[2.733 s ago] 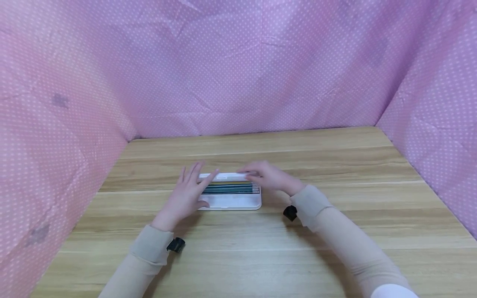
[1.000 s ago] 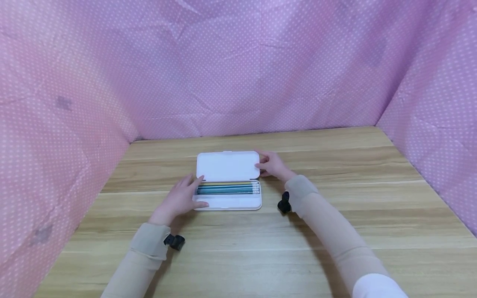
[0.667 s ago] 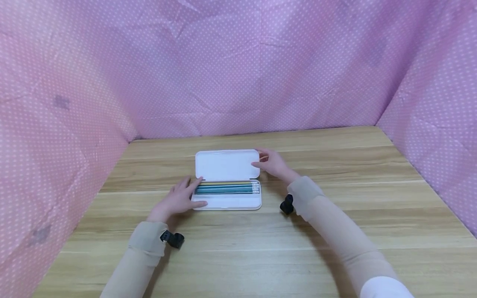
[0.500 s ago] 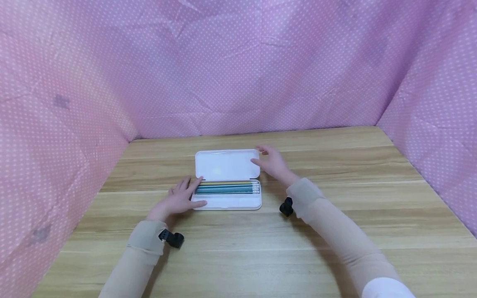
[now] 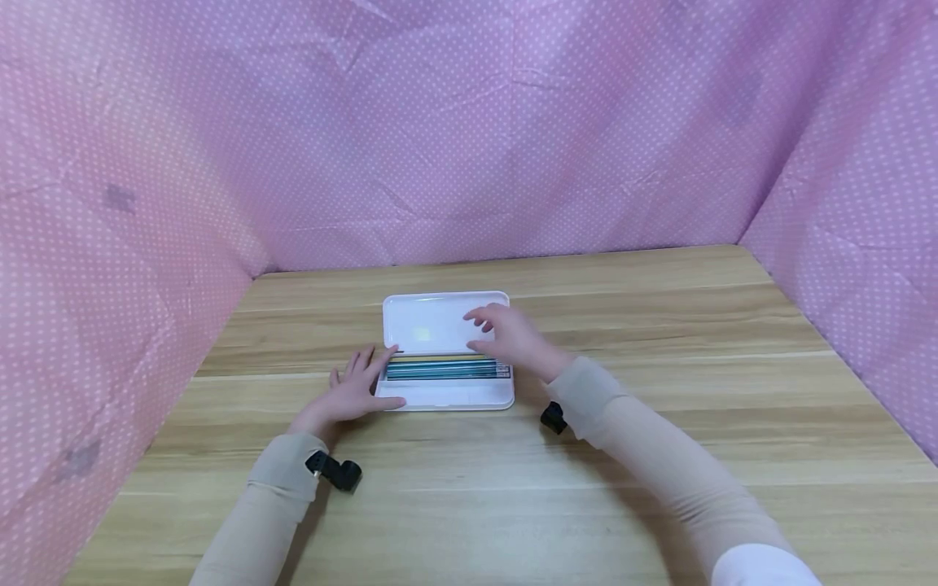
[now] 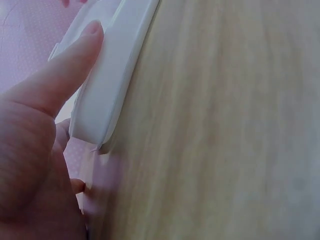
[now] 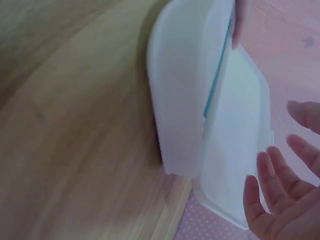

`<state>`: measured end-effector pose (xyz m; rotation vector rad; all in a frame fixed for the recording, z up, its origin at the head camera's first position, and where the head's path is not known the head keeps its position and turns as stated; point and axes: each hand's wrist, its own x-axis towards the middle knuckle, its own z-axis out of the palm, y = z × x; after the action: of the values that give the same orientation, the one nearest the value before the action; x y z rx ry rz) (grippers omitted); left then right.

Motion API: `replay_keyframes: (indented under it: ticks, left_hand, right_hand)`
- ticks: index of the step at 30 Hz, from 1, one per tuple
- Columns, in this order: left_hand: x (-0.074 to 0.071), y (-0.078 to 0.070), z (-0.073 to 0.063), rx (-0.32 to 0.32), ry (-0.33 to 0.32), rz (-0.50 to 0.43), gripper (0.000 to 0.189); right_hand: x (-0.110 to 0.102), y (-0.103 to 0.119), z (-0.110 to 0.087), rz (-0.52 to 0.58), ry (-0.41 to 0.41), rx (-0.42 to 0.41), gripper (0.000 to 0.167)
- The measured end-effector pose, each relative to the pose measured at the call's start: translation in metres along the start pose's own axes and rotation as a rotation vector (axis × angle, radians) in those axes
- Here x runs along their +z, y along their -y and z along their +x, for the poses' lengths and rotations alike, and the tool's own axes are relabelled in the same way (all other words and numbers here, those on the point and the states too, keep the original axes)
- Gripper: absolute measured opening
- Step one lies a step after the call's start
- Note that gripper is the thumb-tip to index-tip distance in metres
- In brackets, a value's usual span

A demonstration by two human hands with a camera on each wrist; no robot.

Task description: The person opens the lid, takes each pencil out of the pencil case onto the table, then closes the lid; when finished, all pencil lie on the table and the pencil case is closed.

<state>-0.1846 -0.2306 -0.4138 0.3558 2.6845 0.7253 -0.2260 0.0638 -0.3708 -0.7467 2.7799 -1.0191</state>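
A white pencil case (image 5: pixel 447 396) lies on the table with its lid (image 5: pixel 425 313) folded back. Inside, several green pencils (image 5: pixel 443 370) and a yellow one along the hinge side lie in a row, eraser ends to the right. My left hand (image 5: pixel 352 396) rests at the case's left end, fingers spread and thumb over the near rim; the left wrist view shows the thumb (image 6: pixel 75 65) laid along the case wall. My right hand (image 5: pixel 513 334) hovers over the right part of the lid, fingers loosely bent, holding nothing. In the right wrist view its fingers (image 7: pixel 282 182) are apart from the case.
The wooden table (image 5: pixel 454 496) stretches around the case on all sides. Pink dotted cloth (image 5: pixel 454 146) hangs behind the table and along both sides. A small black camera (image 5: pixel 340 472) sits on the left wrist, another (image 5: pixel 554 417) on the right.
The lid, raised at first, has swung back away from me under my right hand. That hand has let go of its right edge and moved left and nearer. The left hand has barely shifted.
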Motion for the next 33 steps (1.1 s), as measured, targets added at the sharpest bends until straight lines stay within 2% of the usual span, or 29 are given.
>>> replay_keyframes:
  ticks: [5,10,18,33]
  left_hand:
    - [0.001,0.002,-0.002,0.001,-0.023,-0.003,0.096]
    - [0.002,0.004,-0.003,-0.001,-0.030,-0.006,0.096]
    - [0.003,0.004,-0.001,0.002,-0.045,0.012,0.097]
    - [0.003,0.001,-0.001,0.000,-0.053,0.011,0.097]
  right_hand:
    - [0.007,0.005,0.001,-0.102,0.134,-0.031,0.039]
    - [0.015,0.006,0.003,-0.186,0.202,-0.086,0.039]
    - [0.021,0.008,0.005,-0.201,0.236,-0.097,0.032]
    - [0.026,0.008,0.008,-0.243,0.263,-0.123,0.031]
